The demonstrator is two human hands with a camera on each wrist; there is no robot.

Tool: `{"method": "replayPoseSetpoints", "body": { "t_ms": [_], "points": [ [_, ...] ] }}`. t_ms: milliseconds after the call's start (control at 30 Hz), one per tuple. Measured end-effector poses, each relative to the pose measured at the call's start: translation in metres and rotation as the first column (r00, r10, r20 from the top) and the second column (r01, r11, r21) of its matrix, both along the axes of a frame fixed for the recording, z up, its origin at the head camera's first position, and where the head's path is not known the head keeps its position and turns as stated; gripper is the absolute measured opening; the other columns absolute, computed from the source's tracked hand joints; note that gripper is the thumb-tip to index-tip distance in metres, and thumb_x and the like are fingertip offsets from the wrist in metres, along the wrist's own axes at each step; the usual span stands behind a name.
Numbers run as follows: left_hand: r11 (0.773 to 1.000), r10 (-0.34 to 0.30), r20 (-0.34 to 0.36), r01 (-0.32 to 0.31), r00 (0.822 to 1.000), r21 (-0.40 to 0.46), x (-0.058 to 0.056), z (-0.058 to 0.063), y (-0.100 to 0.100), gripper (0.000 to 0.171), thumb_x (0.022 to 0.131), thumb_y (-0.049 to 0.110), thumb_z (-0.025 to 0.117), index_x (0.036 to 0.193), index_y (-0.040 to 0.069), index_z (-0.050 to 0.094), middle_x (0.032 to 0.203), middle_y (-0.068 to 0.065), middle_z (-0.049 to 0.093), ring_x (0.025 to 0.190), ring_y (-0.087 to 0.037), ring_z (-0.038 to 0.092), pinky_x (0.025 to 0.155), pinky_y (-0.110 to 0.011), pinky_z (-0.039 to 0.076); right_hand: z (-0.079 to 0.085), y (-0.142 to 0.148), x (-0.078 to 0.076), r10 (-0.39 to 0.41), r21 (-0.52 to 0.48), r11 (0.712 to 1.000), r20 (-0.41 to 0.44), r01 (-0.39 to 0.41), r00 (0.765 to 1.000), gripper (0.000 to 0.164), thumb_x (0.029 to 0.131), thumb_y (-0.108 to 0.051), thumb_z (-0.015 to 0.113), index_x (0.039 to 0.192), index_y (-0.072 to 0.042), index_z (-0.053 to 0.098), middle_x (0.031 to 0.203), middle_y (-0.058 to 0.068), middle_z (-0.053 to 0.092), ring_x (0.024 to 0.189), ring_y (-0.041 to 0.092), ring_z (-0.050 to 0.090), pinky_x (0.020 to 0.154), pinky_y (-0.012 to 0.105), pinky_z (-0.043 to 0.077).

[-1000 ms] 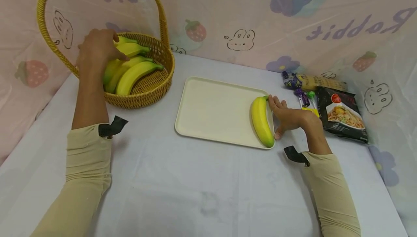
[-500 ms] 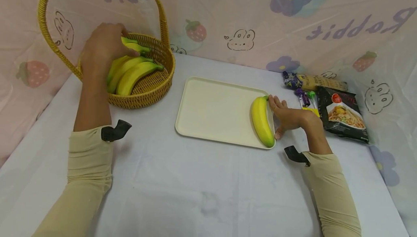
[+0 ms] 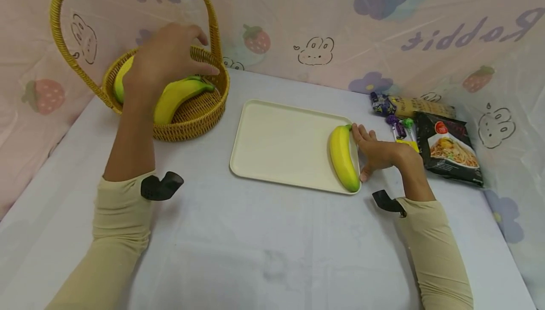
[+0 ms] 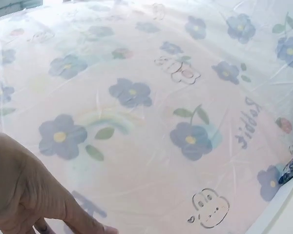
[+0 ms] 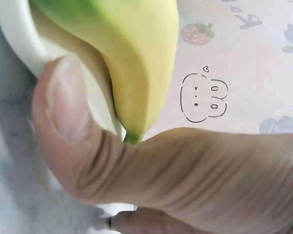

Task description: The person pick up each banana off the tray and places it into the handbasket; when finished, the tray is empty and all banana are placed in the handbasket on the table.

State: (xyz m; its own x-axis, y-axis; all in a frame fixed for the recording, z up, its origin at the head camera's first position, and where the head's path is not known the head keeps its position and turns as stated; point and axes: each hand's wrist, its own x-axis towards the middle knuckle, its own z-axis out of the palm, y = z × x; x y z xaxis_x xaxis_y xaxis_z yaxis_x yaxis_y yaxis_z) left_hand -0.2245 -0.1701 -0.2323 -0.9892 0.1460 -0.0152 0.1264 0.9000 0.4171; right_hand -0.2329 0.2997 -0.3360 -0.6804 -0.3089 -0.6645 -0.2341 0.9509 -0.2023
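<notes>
In the head view my left hand (image 3: 168, 59) is over the wicker basket (image 3: 187, 132), thumb and forefinger spread apart. It hides part of the bananas inside; one banana (image 3: 176, 99) shows to its right and another (image 3: 122, 80) to its left. Nothing shows between the visible fingers of the left hand (image 4: 34, 190) in the left wrist view. A single banana (image 3: 342, 158) lies along the right end of the cream tray (image 3: 276, 144). Against that end rests my right hand (image 3: 376, 154), fingers extended, thumb (image 5: 68, 107) at the tray's rim beside the banana.
Right of the tray lie a black noodle packet (image 3: 451, 151), lollipops (image 3: 400, 128) and a long yellow-and-purple packet (image 3: 410, 106). The basket's tall handle (image 3: 55, 21) arches up beside my left arm. A printed pink sheet (image 3: 272, 12) stands behind the white table (image 3: 255, 243).
My left hand has moved right across the basket, uncovering a banana at the left side and covering others in the middle. The right hand, tray and its banana have stayed put.
</notes>
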Motion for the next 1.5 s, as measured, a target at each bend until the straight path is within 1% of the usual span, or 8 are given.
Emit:
{"method": "replayPoseSetpoints", "body": {
  "t_ms": [200,333,700,867,1033,1300,1367,1500],
  "points": [
    [0.998,-0.041,-0.002,0.041,0.999,0.043,0.006,0.006,0.035,0.069,0.098,0.038,0.073,0.155,0.011,0.046,0.158,-0.025,0.041,0.137,-0.042,0.045,0.114,-0.062,0.045,0.0,0.0,-0.001,0.001,-0.003,1.0,0.004,-0.001,1.0,0.156,0.067,-0.038,0.092,0.161,-0.004,-0.027,0.169,0.028,-0.026,0.156,0.057,-0.014,0.121,0.078,0.004],
    [0.99,-0.13,-0.025,0.131,0.991,0.05,0.005,0.002,0.06,0.072,0.098,0.04,0.073,0.157,0.015,0.042,0.161,-0.024,0.039,0.138,-0.041,0.048,0.115,-0.058,0.047,0.0,0.001,-0.001,0.0,-0.003,1.0,0.005,0.0,1.0,0.156,0.067,-0.038,0.092,0.161,-0.004,-0.027,0.169,0.028,-0.026,0.155,0.057,-0.015,0.121,0.078,0.004],
    [0.947,-0.309,-0.038,0.312,0.95,0.077,-0.005,-0.02,0.122,0.08,0.099,0.049,0.068,0.163,0.021,0.03,0.16,-0.022,0.04,0.137,-0.035,0.053,0.113,-0.049,0.05,0.001,0.002,0.0,0.003,0.0,1.0,0.003,-0.003,1.0,0.156,0.067,-0.039,0.092,0.161,-0.003,-0.027,0.169,0.029,-0.025,0.155,0.058,-0.014,0.121,0.078,0.004],
    [0.916,-0.392,-0.057,0.395,0.918,0.07,-0.01,-0.037,0.144,0.084,0.099,0.057,0.064,0.165,0.023,0.026,0.154,-0.019,0.043,0.134,-0.033,0.051,0.109,-0.047,0.053,0.001,0.001,-0.002,0.007,0.01,1.0,0.0,-0.007,1.0,0.155,0.068,-0.039,0.092,0.161,-0.003,-0.027,0.169,0.029,-0.026,0.156,0.058,-0.014,0.121,0.078,0.005],
    [0.834,-0.548,-0.03,0.549,0.836,0.055,-0.009,-0.058,0.163,0.088,0.098,0.062,0.062,0.167,0.027,0.021,0.164,-0.013,0.035,0.145,-0.032,0.045,0.116,-0.05,0.048,0.001,0.001,-0.002,-0.005,0.011,1.0,0.015,0.005,1.0,0.155,0.068,-0.041,0.091,0.161,-0.005,-0.027,0.169,0.028,-0.027,0.155,0.058,-0.015,0.12,0.078,0.005],
    [0.654,-0.754,0.111,0.756,0.647,0.039,-0.001,-0.094,0.197,0.088,0.099,0.064,0.058,0.169,0.027,0.018,0.177,-0.004,0.013,0.162,-0.029,0.022,0.13,-0.05,0.03,0.002,0.002,-0.003,-0.01,-0.004,1.0,0.026,0.01,1.0,0.157,0.067,-0.042,0.091,0.16,-0.005,-0.029,0.167,0.028,-0.03,0.153,0.06,-0.018,0.118,0.08,0.003],
    [0.622,-0.778,0.138,0.782,0.614,0.03,0.0,-0.101,0.202,0.088,0.1,0.065,0.056,0.169,0.027,0.017,0.178,-0.001,0.009,0.164,-0.027,0.016,0.132,-0.05,0.025,0.002,0.001,-0.002,-0.01,-0.001,1.0,0.024,0.01,1.0,0.156,0.068,-0.042,0.091,0.161,-0.005,-0.029,0.167,0.028,-0.03,0.154,0.06,-0.017,0.117,0.08,0.004],
    [0.582,-0.801,0.185,0.813,0.57,0.018,0.002,-0.112,0.208,0.087,0.1,0.065,0.056,0.169,0.029,0.016,0.179,0.005,0.007,0.165,-0.023,0.011,0.133,-0.048,0.024,0.004,0.0,-0.002,-0.001,0.012,1.0,0.014,0.001,1.0,0.154,0.069,-0.043,0.091,0.161,-0.005,-0.027,0.169,0.028,-0.027,0.154,0.06,-0.015,0.117,0.08,0.005]
  ]
}}
